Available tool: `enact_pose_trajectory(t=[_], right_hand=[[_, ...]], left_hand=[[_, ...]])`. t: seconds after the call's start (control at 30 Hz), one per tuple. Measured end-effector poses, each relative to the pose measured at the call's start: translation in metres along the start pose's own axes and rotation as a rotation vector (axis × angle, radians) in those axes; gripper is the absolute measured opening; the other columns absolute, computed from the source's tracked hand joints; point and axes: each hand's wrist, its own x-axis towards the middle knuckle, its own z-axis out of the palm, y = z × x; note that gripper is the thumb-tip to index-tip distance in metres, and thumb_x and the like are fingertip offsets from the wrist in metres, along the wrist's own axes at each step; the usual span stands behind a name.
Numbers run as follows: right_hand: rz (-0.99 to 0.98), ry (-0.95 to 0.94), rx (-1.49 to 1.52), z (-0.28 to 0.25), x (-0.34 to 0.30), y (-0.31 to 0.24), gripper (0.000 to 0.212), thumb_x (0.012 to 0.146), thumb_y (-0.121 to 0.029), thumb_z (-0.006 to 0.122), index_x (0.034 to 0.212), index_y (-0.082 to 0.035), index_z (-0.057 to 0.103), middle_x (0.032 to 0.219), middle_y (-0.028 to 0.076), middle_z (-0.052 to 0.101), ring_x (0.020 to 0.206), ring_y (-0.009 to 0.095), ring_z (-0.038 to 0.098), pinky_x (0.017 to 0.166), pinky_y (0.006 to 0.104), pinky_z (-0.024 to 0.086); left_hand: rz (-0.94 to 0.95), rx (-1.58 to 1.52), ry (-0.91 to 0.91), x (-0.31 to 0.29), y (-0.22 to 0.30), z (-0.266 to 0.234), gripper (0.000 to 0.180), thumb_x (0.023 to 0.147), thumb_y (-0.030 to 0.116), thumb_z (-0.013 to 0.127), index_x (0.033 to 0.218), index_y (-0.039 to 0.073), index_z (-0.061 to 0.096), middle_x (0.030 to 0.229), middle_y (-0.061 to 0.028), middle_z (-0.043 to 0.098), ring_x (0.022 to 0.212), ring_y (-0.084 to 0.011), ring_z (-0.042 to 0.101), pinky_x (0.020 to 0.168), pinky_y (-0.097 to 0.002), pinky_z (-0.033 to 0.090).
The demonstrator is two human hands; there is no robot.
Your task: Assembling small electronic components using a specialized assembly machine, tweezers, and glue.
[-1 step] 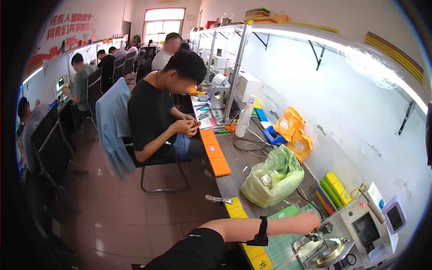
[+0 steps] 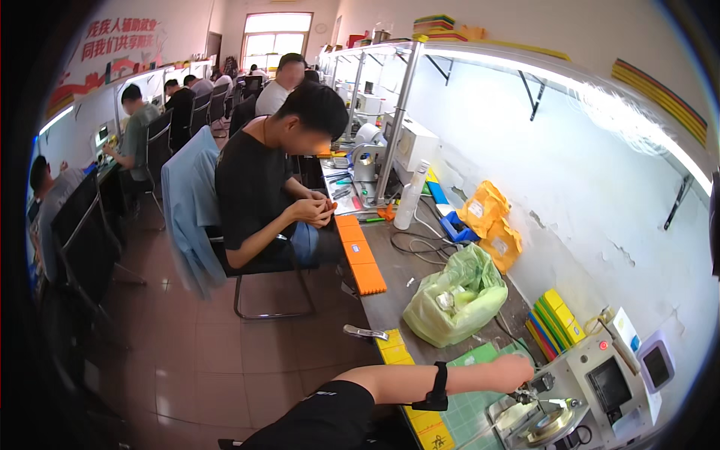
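Note:
My left forearm, with a black strap at the wrist, reaches rightwards across a green cutting mat [image 2: 471, 409]. My left hand [image 2: 516, 371] rests against the small fixture at the front of a grey bench machine [image 2: 600, 386]. Its fingers curl away from the camera, so I cannot tell whether they hold anything. A round metal holder [image 2: 551, 424] sits just below the hand. My right hand is out of the picture.
A green plastic bag [image 2: 454, 298] of parts lies beyond my hand. Yellow trays [image 2: 395, 347], orange trays [image 2: 360, 256], a metal tool [image 2: 364, 331] and a coloured stack [image 2: 551, 319] line the bench. A person in black [image 2: 262, 180] sits at the neighbouring seat, with others behind.

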Motion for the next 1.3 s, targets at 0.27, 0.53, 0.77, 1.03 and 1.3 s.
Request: enact_pose_trajectory(t=[0.27,0.53,0.77,1.03,1.3], right_hand=[[0.073,-0.089,-0.001,-0.013,0.003,-0.021,0.03,0.105,-0.023,0.061,0.117,0.002,0.071,0.103,0.025,0.073,0.092,0.038,0.068,0.085,0.0415,0.054],[0.103,-0.052,0.025,-0.009,0.003,-0.017,0.026,0.105,-0.017,0.061,0.117,0.004,0.07,0.106,0.024,0.073,0.098,0.034,0.068,0.091,0.0384,0.053],[0.055,-0.059,0.009,-0.008,-0.001,-0.022,0.024,0.106,-0.018,0.06,0.117,0.0,0.072,0.104,0.02,0.075,0.093,0.03,0.069,0.087,0.0368,0.053],[0.107,0.021,-0.017,0.031,-0.01,0.027,0.026,0.105,-0.021,0.061,0.113,0.0,0.074,0.093,0.022,0.075,0.077,0.029,0.068,0.074,0.0382,0.053],[-0.082,0.172,-0.081,0.048,-0.013,-0.004,0.029,0.103,-0.024,0.065,0.09,0.0,0.074,0.076,0.023,0.068,0.065,0.039,0.06,0.062,0.0473,0.047]], left_hand=[[0.051,0.035,0.057,0.005,-0.007,0.012,0.007,0.075,0.008,0.071,0.079,0.002,0.07,0.08,-0.0215,0.069,0.077,-0.042,0.071,0.066,-0.0514,0.057],[0.042,0.033,0.059,0.006,-0.006,0.01,0.007,0.073,0.008,0.073,0.075,0.001,0.072,0.078,-0.0229,0.069,0.078,-0.0418,0.071,0.067,-0.0506,0.058],[0.058,0.056,0.116,0.008,-0.008,0.018,0.006,0.071,0.007,0.074,0.074,0.002,0.073,0.076,-0.021,0.07,0.077,-0.0404,0.072,0.067,-0.0493,0.059],[0.044,0.05,0.037,0.006,-0.006,0.007,0.007,0.074,0.008,0.073,0.078,0.002,0.071,0.079,-0.0219,0.069,0.079,-0.0411,0.071,0.068,-0.0499,0.058],[0.052,0.056,-0.014,0.004,-0.006,0.007,0.009,0.078,0.011,0.069,0.083,0.004,0.07,0.08,-0.021,0.068,0.079,-0.0409,0.07,0.067,-0.051,0.056]])
